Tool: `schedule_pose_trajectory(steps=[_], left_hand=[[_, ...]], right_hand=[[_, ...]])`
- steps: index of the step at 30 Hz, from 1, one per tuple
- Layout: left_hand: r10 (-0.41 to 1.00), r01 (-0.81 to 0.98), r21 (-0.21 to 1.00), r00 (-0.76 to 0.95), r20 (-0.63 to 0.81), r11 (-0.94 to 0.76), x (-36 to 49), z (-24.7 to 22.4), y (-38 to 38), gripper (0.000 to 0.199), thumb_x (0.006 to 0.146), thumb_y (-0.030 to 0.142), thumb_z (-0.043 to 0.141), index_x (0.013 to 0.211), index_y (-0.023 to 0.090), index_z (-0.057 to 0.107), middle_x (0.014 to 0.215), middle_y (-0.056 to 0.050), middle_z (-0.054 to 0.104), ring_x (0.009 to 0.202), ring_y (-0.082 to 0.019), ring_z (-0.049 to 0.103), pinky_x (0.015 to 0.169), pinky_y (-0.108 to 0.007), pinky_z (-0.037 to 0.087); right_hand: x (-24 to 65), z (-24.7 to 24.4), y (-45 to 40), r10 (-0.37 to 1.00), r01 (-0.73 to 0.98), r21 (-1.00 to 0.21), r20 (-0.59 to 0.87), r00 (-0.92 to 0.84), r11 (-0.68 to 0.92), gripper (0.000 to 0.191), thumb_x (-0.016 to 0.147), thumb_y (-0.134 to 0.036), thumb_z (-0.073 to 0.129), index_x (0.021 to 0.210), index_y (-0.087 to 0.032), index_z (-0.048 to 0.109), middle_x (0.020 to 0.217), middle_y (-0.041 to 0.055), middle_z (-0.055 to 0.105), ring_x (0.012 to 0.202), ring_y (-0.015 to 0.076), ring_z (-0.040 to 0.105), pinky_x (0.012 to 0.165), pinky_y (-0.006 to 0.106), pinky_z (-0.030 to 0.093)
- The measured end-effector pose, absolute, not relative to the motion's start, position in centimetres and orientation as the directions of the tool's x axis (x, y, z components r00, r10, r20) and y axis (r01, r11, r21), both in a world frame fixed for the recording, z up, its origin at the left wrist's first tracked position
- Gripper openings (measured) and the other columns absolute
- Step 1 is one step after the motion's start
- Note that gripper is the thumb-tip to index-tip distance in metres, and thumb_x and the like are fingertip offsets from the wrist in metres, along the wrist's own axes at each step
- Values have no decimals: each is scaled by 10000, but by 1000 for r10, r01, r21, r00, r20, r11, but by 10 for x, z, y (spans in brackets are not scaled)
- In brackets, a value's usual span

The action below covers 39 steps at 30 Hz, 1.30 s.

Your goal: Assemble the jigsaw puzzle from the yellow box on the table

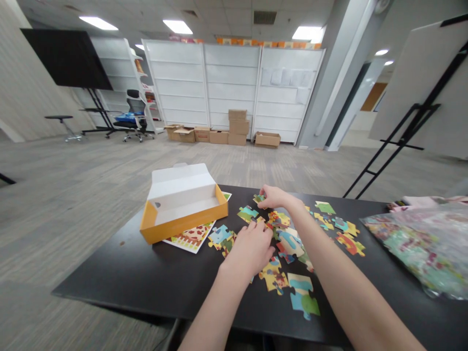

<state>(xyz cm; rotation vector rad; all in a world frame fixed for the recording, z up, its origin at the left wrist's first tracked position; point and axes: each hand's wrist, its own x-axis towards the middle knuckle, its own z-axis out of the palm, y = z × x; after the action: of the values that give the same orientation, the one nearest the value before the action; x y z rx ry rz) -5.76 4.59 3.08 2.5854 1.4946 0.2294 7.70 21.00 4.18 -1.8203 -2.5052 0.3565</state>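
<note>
Colourful jigsaw puzzle pieces (pixel 290 242) lie scattered and partly heaped on a black table. Toward the far edge, my right hand (pixel 275 197) pinches one greenish puzzle piece (pixel 258 199) between thumb and fingers, at or just above the tabletop. My left hand (pixel 253 245) rests palm down over the heap, its fingers apart and touching pieces; what lies beneath them is hidden. A light-blue piece (pixel 220 235) is left of it, and a blue and green piece (pixel 305 303) sits near the front edge.
An open yellow box (pixel 185 223) with a white inside stands at the left on a printed picture sheet (pixel 195 237). On the right, a clear plastic bag (pixel 420 239) of colourful contents covers the black table's (pixel 139 278) side. An easel-like stand (pixel 398 141) rises behind.
</note>
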Motion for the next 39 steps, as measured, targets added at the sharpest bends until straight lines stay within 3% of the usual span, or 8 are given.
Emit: schedule_pose_trajectory(steps=[3, 13, 16, 20, 24, 29, 33, 39], left_hand=[[869, 846, 204, 492, 54, -492, -58, 31, 46, 236, 931, 343, 569, 1075, 172, 645, 1230, -140, 610, 1185, -311, 564, 984, -457, 497], [864, 839, 211, 501, 60, -501, -60, 32, 44, 232, 934, 335, 570, 1074, 166, 645, 1244, -143, 613, 1201, -321, 561, 965, -464, 514], [862, 838, 210, 503, 65, -504, -61, 31, 44, 220, 930, 335, 577, 1073, 180, 641, 1211, -125, 626, 1172, -306, 574, 947, -445, 521], [858, 833, 208, 509, 73, -512, -63, 30, 43, 211, 926, 337, 583, 1056, 181, 642, 1174, -113, 638, 1132, -297, 589, 922, -436, 528], [860, 835, 210, 505, 75, -509, -66, 31, 43, 207, 926, 321, 586, 1064, 176, 643, 1174, -103, 652, 1129, -286, 597, 933, -432, 530], [862, 838, 205, 498, 95, -506, -71, 31, 45, 206, 910, 312, 619, 1065, 179, 651, 1136, -82, 683, 1090, -274, 632, 907, -419, 545], [869, 845, 204, 485, 98, -494, -71, 30, 47, 216, 900, 312, 635, 1076, 188, 654, 1083, -74, 704, 1045, -267, 657, 894, -398, 538], [878, 857, 192, 467, 104, -479, -73, 33, 45, 227, 902, 299, 619, 1100, 193, 654, 1099, -81, 687, 1075, -267, 639, 892, -388, 531]], right_hand=[[72, 31, 213, 948, 928, -206, -5, -318, 310, 496, 701, -362, 777, 1129, -170, 615, 1111, 129, 709, 995, 258, 669, 774, 278, 491], [77, 32, 220, 926, 853, -380, 32, -376, 359, 470, 715, -410, 813, 1089, -184, 639, 1072, 76, 717, 923, 197, 669, 769, 255, 494], [96, 37, 227, 952, 916, -260, 51, -303, 306, 457, 742, -398, 783, 1121, -178, 654, 1120, 95, 715, 983, 219, 668, 803, 269, 493], [122, 33, 235, 977, 976, -102, -78, -201, 192, 410, 733, -386, 786, 1071, -167, 708, 1097, 116, 741, 983, 250, 690, 770, 280, 505], [133, 33, 236, 973, 984, -76, -151, -174, 164, 386, 715, -384, 806, 1035, -179, 743, 1045, 94, 767, 943, 244, 713, 747, 271, 517], [127, 64, 221, 949, 975, -56, -223, -222, 215, 518, 678, -454, 832, 1118, -197, 734, 1192, 111, 731, 1034, 281, 695, 814, 315, 531], [107, 90, 196, 877, 961, -28, -402, -262, 274, 572, 573, -479, 891, 1073, -238, 752, 1108, 77, 756, 986, 299, 708, 788, 346, 542], [81, 91, 179, 861, 961, 65, -464, -208, 267, 656, 439, -500, 949, 1029, -281, 763, 1149, 69, 742, 1022, 333, 697, 792, 388, 555]])
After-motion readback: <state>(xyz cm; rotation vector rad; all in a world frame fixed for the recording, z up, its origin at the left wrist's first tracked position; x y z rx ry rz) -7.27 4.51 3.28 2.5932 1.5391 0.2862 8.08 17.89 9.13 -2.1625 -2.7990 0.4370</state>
